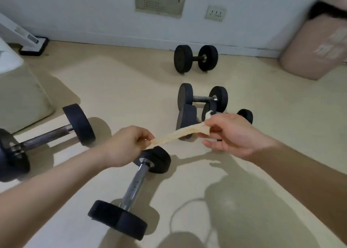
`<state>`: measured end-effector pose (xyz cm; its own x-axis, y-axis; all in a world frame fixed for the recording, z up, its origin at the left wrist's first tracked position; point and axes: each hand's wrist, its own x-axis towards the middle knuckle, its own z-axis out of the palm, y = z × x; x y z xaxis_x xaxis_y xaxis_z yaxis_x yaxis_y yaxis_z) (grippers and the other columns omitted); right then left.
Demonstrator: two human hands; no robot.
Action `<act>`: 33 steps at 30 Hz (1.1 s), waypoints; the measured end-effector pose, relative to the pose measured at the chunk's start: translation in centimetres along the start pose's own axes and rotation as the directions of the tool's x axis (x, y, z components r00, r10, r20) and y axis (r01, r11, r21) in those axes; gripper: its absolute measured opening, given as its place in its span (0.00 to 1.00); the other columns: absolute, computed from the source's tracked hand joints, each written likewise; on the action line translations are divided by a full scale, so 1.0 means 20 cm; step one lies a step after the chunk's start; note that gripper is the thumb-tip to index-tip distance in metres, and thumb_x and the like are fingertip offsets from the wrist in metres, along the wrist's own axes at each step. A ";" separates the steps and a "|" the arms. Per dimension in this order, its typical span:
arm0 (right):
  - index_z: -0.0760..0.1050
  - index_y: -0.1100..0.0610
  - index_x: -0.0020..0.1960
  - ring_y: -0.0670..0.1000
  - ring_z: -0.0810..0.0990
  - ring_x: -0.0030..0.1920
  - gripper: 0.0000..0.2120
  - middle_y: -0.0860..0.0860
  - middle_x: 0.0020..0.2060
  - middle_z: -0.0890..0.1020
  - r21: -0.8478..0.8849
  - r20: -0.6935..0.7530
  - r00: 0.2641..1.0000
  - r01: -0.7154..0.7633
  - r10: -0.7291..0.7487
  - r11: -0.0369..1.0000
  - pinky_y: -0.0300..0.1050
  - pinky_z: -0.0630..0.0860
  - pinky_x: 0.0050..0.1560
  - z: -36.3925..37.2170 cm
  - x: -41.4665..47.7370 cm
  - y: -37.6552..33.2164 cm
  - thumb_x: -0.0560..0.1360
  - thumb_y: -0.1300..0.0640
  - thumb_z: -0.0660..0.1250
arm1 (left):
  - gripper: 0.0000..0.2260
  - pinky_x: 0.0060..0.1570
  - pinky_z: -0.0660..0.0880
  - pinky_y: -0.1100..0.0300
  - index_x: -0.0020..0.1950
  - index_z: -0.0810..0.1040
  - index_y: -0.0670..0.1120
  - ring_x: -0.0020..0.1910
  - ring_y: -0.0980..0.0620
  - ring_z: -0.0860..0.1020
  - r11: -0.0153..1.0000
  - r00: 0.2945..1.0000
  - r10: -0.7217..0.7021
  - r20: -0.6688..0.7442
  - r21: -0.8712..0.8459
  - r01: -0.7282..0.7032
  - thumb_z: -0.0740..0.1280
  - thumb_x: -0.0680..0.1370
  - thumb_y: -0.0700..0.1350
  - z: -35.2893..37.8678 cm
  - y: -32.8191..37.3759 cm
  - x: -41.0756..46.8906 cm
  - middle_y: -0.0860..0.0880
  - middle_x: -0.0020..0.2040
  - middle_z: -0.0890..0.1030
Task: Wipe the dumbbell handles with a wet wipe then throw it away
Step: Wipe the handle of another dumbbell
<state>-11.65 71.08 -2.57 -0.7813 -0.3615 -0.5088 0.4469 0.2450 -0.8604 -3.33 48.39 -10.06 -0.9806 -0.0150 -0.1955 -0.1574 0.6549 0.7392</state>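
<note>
1. The wipe (176, 134) is stretched taut in mid-air. The left grip (129, 146) pinches one end and the right grip (231, 135) pinches the other.
2. Likely step: readying the wipe, which touches no handle.
3. Next move: lower it onto the nearest dumbbell (134, 186), lying on the floor (131, 89) just below, wrap the bar and rub along it.

Yellowish wet wipe (178, 133) stretched taut above black dumbbells (131, 193) on floor.
</note>
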 end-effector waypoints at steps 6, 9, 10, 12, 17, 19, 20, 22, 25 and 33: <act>0.75 0.58 0.41 0.51 0.79 0.34 0.07 0.54 0.34 0.81 0.053 -0.007 0.996 0.089 -0.088 0.995 0.40 0.77 0.34 -0.13 -0.01 -0.13 0.78 0.62 0.62 | 0.05 0.31 0.74 0.59 0.43 0.76 0.47 0.30 0.54 0.76 0.928 0.999 -0.033 0.017 -0.370 0.037 0.65 0.78 0.39 0.10 0.08 0.10 0.49 0.33 0.77; 0.77 0.55 0.40 0.49 0.75 0.33 0.09 0.54 0.35 0.79 0.067 0.023 0.993 0.116 -0.118 0.991 0.39 0.73 0.34 -0.22 0.04 -0.07 0.78 0.61 0.63 | 0.11 0.40 0.71 0.59 0.36 0.75 0.46 0.34 0.55 0.75 0.658 0.994 -0.107 0.028 -0.748 0.092 0.62 0.76 0.35 0.13 0.15 0.13 0.50 0.32 0.75; 0.77 0.56 0.41 0.49 0.74 0.33 0.08 0.53 0.36 0.79 0.010 0.048 0.991 0.121 -0.121 0.993 0.39 0.72 0.34 -0.26 0.06 -0.04 0.78 0.61 0.63 | 0.12 0.42 0.71 0.59 0.34 0.75 0.47 0.33 0.56 0.75 0.526 0.990 -0.142 0.017 -0.845 0.090 0.61 0.75 0.34 0.14 0.18 0.13 0.51 0.32 0.74; 0.77 0.56 0.45 0.49 0.73 0.33 0.02 0.53 0.35 0.77 -0.203 0.112 0.985 0.150 -0.130 0.968 0.39 0.71 0.33 -0.33 0.10 0.04 0.76 0.62 0.66 | 0.10 0.41 0.72 0.58 0.37 0.75 0.45 0.34 0.54 0.76 0.298 0.976 -0.219 -0.012 -0.953 0.055 0.59 0.74 0.35 0.14 0.24 0.15 0.50 0.35 0.74; 0.79 0.54 0.46 0.50 0.79 0.38 0.07 0.52 0.39 0.84 -0.518 0.238 0.961 0.247 -0.139 0.819 0.48 0.74 0.43 -0.53 0.18 0.17 0.72 0.65 0.70 | 0.07 0.32 0.73 0.62 0.43 0.74 0.44 0.33 0.51 0.77 0.565 0.979 -0.185 -0.090 -0.825 0.031 0.59 0.78 0.35 0.17 0.48 0.22 0.47 0.35 0.77; 0.81 0.54 0.45 0.54 0.76 0.39 0.12 0.55 0.41 0.83 -0.461 0.270 0.946 0.290 -0.178 0.839 0.51 0.71 0.41 -0.63 0.23 0.18 0.70 0.69 0.67 | 0.07 0.33 0.72 0.62 0.44 0.75 0.45 0.31 0.53 0.75 0.690 0.980 -0.164 -0.115 -0.723 0.031 0.61 0.79 0.36 0.21 0.56 0.29 0.47 0.34 0.77; 0.81 0.55 0.46 0.55 0.73 0.39 0.14 0.57 0.40 0.82 -0.369 0.274 0.944 0.281 -0.185 0.886 0.50 0.70 0.39 -0.67 0.26 0.18 0.69 0.71 0.65 | 0.07 0.33 0.72 0.61 0.44 0.75 0.46 0.32 0.53 0.74 0.732 0.977 -0.172 -0.126 -0.680 0.041 0.62 0.80 0.37 0.24 0.60 0.32 0.47 0.35 0.77; 0.79 0.57 0.52 0.54 0.72 0.38 0.16 0.56 0.40 0.79 -0.079 0.345 0.931 0.158 -0.122 0.984 0.46 0.70 0.35 -0.74 0.31 0.18 0.70 0.72 0.64 | 0.05 0.34 0.72 0.61 0.45 0.75 0.47 0.35 0.51 0.75 0.781 0.967 -0.208 -0.150 -0.621 0.071 0.63 0.80 0.39 0.32 0.64 0.40 0.45 0.38 0.78; 0.77 0.52 0.61 0.51 0.79 0.40 0.19 0.56 0.42 0.81 0.060 0.526 0.848 0.042 -0.067 0.997 0.44 0.74 0.39 -0.79 0.37 0.21 0.71 0.62 0.69 | 0.03 0.33 0.73 0.62 0.48 0.74 0.46 0.40 0.47 0.80 0.799 0.953 -0.271 -0.132 -0.584 0.146 0.62 0.80 0.41 0.46 0.72 0.49 0.42 0.42 0.81; 0.82 0.59 0.43 0.56 0.73 0.40 0.05 0.57 0.41 0.80 0.003 0.321 0.943 0.093 -0.089 0.996 0.46 0.74 0.40 -0.87 0.71 0.39 0.74 0.63 0.68 | 0.13 0.54 0.71 0.57 0.61 0.74 0.53 0.54 0.48 0.74 0.708 0.897 -0.417 0.147 0.671 0.219 0.59 0.80 0.55 0.63 0.51 0.48 0.49 0.55 0.76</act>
<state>-26.77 83.48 -15.90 -0.6369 -0.6511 -0.4127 0.3735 0.2077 -0.9041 -12.95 64.50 -12.54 -0.7963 -0.1756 -0.5788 -0.2480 0.9676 0.0477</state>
